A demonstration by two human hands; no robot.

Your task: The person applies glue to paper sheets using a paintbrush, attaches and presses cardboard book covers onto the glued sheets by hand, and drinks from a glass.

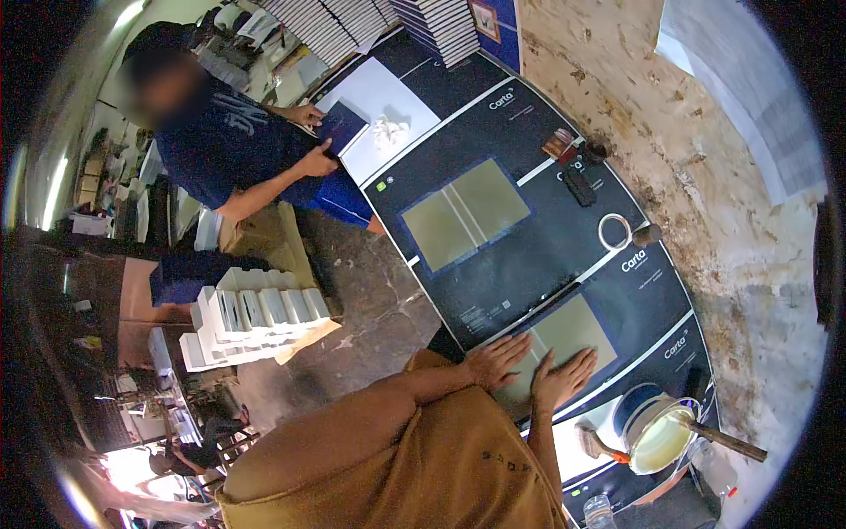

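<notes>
A book cover (pixel 573 333), made of greyish-beige boards with dark blue edging, lies flat on the black printed table covering in front of me. My left hand (pixel 499 360) rests palm down on its near left part, fingers stretched out. Beside it, my right hand (pixel 564 379) is also laid flat on the boards, fingers extended. Nothing is held in either hand. Parts of the cover under my hands and forearms are hidden. Farther along the table lies a second open cover (pixel 498 207) with a pale spine strip between its boards.
At right stand a bucket of pale paste (pixel 661 441) with a stick across it and a brush (pixel 604 445). A tape roll (pixel 614 231) lies at the table's far edge. Across the table, another person holds a dark book (pixel 342 126). White book blocks (pixel 256 309) are stacked at left.
</notes>
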